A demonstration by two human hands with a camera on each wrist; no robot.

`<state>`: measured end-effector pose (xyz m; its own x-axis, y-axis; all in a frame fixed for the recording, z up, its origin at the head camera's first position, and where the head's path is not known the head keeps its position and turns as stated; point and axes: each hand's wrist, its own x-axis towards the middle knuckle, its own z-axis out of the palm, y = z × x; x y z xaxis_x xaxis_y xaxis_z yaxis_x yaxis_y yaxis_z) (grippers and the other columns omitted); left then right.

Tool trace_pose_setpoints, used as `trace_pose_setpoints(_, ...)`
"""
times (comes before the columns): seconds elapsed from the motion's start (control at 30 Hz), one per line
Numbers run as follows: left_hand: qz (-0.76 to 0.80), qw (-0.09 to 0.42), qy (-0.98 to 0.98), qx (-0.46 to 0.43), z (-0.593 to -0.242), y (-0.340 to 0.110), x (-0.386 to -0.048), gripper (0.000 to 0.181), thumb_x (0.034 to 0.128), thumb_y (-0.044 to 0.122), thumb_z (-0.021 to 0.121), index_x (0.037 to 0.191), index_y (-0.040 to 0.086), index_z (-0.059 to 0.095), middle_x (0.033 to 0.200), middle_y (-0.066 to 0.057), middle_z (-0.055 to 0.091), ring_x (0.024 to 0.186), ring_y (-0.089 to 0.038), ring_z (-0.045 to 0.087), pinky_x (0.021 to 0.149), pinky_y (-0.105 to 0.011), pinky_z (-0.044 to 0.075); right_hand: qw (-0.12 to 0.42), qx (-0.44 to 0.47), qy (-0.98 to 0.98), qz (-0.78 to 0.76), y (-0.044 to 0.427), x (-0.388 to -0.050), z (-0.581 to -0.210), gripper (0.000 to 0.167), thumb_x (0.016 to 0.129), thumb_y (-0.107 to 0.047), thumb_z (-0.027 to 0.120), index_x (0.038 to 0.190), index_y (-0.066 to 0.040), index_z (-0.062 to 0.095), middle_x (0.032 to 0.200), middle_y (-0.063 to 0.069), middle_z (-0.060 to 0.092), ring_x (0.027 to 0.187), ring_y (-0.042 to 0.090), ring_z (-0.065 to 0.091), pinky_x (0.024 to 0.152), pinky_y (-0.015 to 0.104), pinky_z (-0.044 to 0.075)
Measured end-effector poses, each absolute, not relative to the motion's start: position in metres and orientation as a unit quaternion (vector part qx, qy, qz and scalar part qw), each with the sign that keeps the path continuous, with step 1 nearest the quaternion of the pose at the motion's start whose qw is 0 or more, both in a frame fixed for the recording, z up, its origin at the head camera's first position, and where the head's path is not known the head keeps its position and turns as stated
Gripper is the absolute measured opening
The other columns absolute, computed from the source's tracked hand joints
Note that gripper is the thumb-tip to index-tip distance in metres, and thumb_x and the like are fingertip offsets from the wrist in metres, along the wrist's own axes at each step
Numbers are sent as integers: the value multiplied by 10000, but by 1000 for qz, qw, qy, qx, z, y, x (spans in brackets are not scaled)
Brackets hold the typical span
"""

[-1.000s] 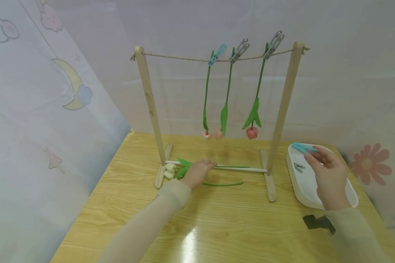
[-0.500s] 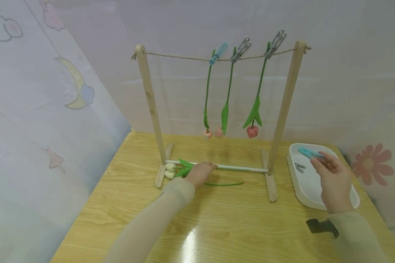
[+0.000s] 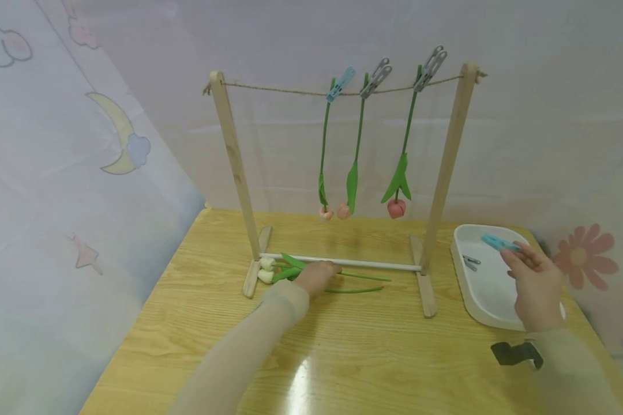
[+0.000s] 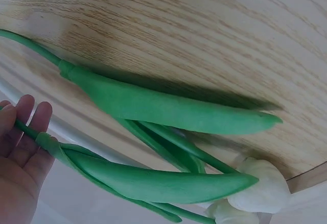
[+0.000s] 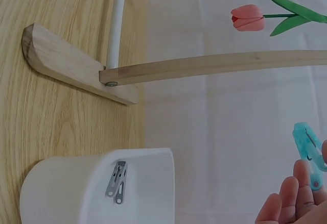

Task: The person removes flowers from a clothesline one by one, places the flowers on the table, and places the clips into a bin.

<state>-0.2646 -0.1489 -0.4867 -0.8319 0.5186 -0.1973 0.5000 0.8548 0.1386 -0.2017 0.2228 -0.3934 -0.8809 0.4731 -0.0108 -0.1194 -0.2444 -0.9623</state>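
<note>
- The left grip (image 3: pixel 315 279) is pinching the stem of a white tulip (image 4: pixel 153 180) beside the leaf collar, low over the worktop (image 3: pixel 342 357).
- What matters most, I judge, is this tulip's long axis: it runs sideways, white blossoms to the left of the grip, bare stem end out to the right, on the side of the other hand. The hanging flowers run upright, so a quarter turn would match them.
- A second white tulip (image 4: pixel 173 109) lies almost parallel on the person's side of the held one, its blossom beside the other's.
- The right grip (image 3: pixel 539 291) has a blue clothespin (image 3: pixel 500 242) between thumb and fingers, raised above the white tray (image 3: pixel 464 291); its free end points left, towards the rack. This hand is well apart from the held tulip; the left is the nearer one.
- A grey clothespin (image 5: pixel 117 181) rests in the tray.
- Just beyond the lying tulips, the white rod (image 3: pixel 374 264) spans the feet of the rack, about in line with their stems.
- Farther back and higher is the rope (image 3: pixel 275 90), strung between two wooden posts. Three tulips hang there, stems up and blossoms down, under one blue and two grey pins. The blue one is leftmost, well apart from the left post.
</note>
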Motion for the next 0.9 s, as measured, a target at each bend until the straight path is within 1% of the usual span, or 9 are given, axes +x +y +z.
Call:
trace_pose_setpoints(0.17,50,140,958,247,-488,-148,-270,402,964,61,593,1359,128,558,1352,-18,573,1229,-188,543,1042,-311,428,176,-139,-596,771,234,-205,-395,201,882,-41,701,902,-241,704,794,-107,675,735,-21,611,554,105,471)
trace_pose_setpoints(0.4,49,122,959,251,-499,-149,-279,215,981,100,577,1167,132,680,1166,-2,677,1071,-169,631,940,-299,499,152,-155,-605,766,246,-214,-397,182,886,-67,706,898,-246,675,772,-115,669,689,-4,608,541,125,476)
trace_pose_setpoints(0.5,33,109,959,259,-503,-148,-279,189,973,98,588,1121,137,698,1119,1,693,1027,-171,647,903,-298,517,134,-157,-613,763,251,-218,-398,192,890,-93,709,1048,-180,644,788,-124,654,713,-6,594,566,123,479)
trace_pose_setpoints(0.6,30,107,959,261,-506,-147,-278,177,967,107,604,1112,140,700,1108,4,695,1016,-169,650,888,-294,523,107,-146,-637,749,256,-221,-400,409,903,-138,701,1280,-100,547,839,-146,641,754,-15,580,595,116,485)
trace_pose_setpoints(0.63,31,108,959,261,-507,-147,-278,173,968,115,606,1111,142,699,1108,7,693,1018,-167,648,888,-289,523,96,-140,-648,743,258,-221,-401,452,907,-155,697,1315,-87,513,853,-156,635,765,-16,578,602,115,487)
trace_pose_setpoints(0.7,30,112,958,262,-507,-146,-276,174,970,138,608,1121,146,694,1120,11,684,1034,-159,640,904,-276,514,82,-132,-665,730,262,-223,-403,427,913,-175,693,1293,-101,513,857,-181,639,756,-19,580,601,112,492)
trace_pose_setpoints(0.73,34,113,958,260,-506,-146,-275,170,972,147,608,1119,147,693,1122,12,681,1043,-157,635,915,-271,508,76,-128,-672,726,264,-225,-404,492,917,-176,687,1352,-75,481,854,-186,639,751,-21,583,600,114,497)
trace_pose_setpoints(0.8,38,114,959,258,-504,-146,-273,169,980,160,594,1122,150,685,1141,15,670,1075,-154,620,943,-263,490,74,-126,-673,725,266,-230,-405,485,924,-146,673,1351,-50,462,821,-182,649,719,-24,604,597,116,507)
trace_pose_setpoints(0.9,41,106,959,258,-500,-147,-268,171,993,150,569,1128,140,672,1159,4,662,1100,-162,607,962,-266,478,79,-132,-673,724,266,-240,-408,645,941,-86,630,1467,78,294,768,-171,647,676,-35,628,593,117,523)
